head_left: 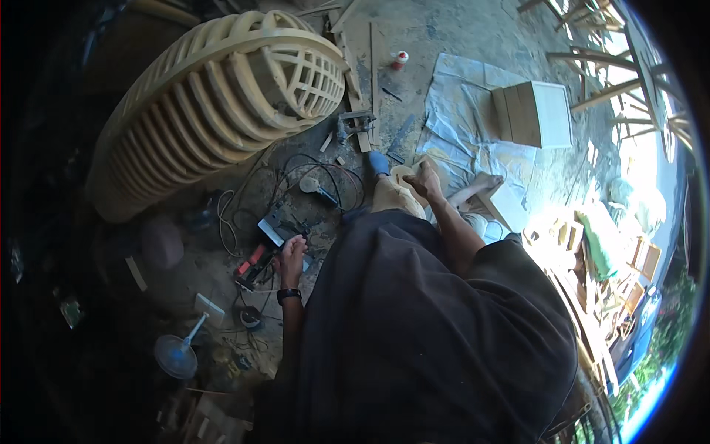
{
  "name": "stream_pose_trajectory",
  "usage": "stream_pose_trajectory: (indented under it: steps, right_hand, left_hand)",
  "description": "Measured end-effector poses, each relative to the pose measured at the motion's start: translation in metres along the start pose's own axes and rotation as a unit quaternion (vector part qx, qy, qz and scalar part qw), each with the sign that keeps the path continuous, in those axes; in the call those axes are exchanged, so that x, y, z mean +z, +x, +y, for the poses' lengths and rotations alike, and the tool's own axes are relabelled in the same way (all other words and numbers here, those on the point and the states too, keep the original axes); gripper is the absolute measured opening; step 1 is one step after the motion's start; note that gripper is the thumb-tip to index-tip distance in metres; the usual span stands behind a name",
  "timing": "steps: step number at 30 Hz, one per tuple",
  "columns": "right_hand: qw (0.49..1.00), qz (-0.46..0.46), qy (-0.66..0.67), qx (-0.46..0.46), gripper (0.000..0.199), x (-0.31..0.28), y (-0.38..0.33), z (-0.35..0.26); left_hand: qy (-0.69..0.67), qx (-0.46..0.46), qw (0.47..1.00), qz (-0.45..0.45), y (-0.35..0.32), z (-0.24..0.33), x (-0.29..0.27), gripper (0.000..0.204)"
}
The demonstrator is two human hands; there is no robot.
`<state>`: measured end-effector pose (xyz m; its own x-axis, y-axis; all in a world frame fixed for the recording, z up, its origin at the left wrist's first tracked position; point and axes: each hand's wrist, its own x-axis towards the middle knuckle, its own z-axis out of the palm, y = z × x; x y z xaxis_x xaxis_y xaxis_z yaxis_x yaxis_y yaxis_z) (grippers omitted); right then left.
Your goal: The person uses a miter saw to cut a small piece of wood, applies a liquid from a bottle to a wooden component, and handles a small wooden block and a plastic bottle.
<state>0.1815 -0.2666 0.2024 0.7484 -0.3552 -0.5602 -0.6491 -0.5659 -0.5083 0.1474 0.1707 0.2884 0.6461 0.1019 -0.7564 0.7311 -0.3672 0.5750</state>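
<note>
My left hand [293,255], with a dark band on the wrist, hangs low beside a silver-edged box-like object [271,231] and a red and black tool [254,260]. Its fingers are loosely bent, with nothing visible in them. Close to my knee, my right hand [427,181] is closed at the edge of a pale, curved piece [402,175] that looks like wood. The fingers partly cover that piece. A blue shoe [379,163] shows just beyond it.
At the left stands a large ribbed wooden frame [192,118]. Cables and a power tool [318,190] lie on the floor. A pale wooden box [529,113] rests on a wrinkled sheet [462,96]. A round fan [176,357] is at lower left; wood scraps [577,244] pile up right.
</note>
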Motion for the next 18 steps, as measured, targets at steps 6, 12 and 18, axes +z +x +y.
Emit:
stream_pose_trajectory:
  steps: [6, 12, 18]
  right_hand:
    - [0.958, -0.156, 0.023, -0.241, 0.059, 0.048, 0.044, -0.076]
    - [0.803, -0.305, -0.218, -0.463, 0.045, 0.116, 0.045, -0.169]
    - [0.75, -0.365, -0.309, -0.456, 0.061, 0.2, 0.042, -0.242]
  left_hand:
    - [-0.154, -0.006, 0.981, 0.12, -0.042, -0.13, 0.011, 0.041]
    - [-0.387, -0.113, 0.847, 0.347, -0.087, -0.209, 0.043, 0.036]
    - [-0.578, -0.108, 0.655, 0.475, -0.098, -0.246, 0.119, 0.029]
